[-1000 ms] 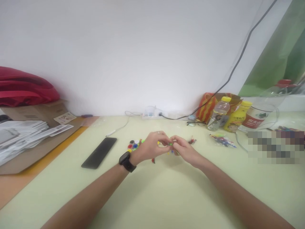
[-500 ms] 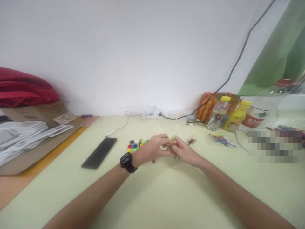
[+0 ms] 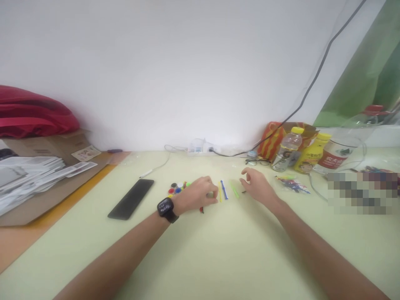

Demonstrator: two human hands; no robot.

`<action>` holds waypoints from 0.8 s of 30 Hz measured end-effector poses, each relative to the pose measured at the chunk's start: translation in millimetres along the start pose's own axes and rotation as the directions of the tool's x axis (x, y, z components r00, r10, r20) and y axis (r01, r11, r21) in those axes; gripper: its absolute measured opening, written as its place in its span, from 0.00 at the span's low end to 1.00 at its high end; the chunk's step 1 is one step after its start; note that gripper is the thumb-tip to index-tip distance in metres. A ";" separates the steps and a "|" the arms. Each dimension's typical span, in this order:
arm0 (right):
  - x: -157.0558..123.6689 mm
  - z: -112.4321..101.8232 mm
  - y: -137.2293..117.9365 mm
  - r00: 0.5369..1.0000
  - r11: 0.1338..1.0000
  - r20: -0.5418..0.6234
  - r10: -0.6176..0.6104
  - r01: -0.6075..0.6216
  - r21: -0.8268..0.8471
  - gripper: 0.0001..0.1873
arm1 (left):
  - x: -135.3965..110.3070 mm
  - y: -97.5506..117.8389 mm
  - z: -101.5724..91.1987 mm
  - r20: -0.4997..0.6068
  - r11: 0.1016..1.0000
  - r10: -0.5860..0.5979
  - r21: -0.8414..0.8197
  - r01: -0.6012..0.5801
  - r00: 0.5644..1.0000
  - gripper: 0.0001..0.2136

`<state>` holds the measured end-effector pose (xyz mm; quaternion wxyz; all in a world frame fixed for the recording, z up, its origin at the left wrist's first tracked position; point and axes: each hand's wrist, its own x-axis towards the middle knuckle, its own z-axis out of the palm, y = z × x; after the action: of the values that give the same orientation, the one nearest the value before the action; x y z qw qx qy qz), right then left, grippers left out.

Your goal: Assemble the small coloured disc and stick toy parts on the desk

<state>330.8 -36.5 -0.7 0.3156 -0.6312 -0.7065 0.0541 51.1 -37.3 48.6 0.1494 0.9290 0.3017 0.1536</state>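
Note:
My left hand (image 3: 197, 193), with a black watch on its wrist, rests on the pale yellow table (image 3: 218, 250) with its fingers curled in; something small may be pinched at the fingertips, too small to name. Just right of it lie thin plastic sticks: a yellow one (image 3: 219, 194), a blue one (image 3: 224, 189) and a green one (image 3: 234, 189). My right hand (image 3: 256, 185) hovers just right of the sticks, fingers apart and holding nothing. A cluster of small coloured round pieces (image 3: 177, 189) sits behind my left wrist.
A black phone (image 3: 130, 198) lies to the left. Paper stacks (image 3: 28, 177), cardboard and a red bag (image 3: 34, 110) fill the far left. At the back right stand two bottles (image 3: 286, 154), a jar (image 3: 339, 154), glasses, a small bag of coloured parts (image 3: 292, 183); a power strip (image 3: 200, 148) by the wall.
The hands were pinched together over a small green piece; now they have parted. The right hand has opened and drawn right, and the sticks lie on the table between the hands.

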 end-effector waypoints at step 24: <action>8.3 -7.5 35.1 0.996 0.995 0.011 0.085 -0.084 -0.054 0.12 | -1.0 -7.7 -19.7 -0.011 0.989 -0.013 0.146 0.014 1.000 0.12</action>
<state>364.7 -24.3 -8.3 0.2913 -0.6681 -0.6826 0.0528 39.0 -28.3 63.5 0.0805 0.9346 0.3191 0.1348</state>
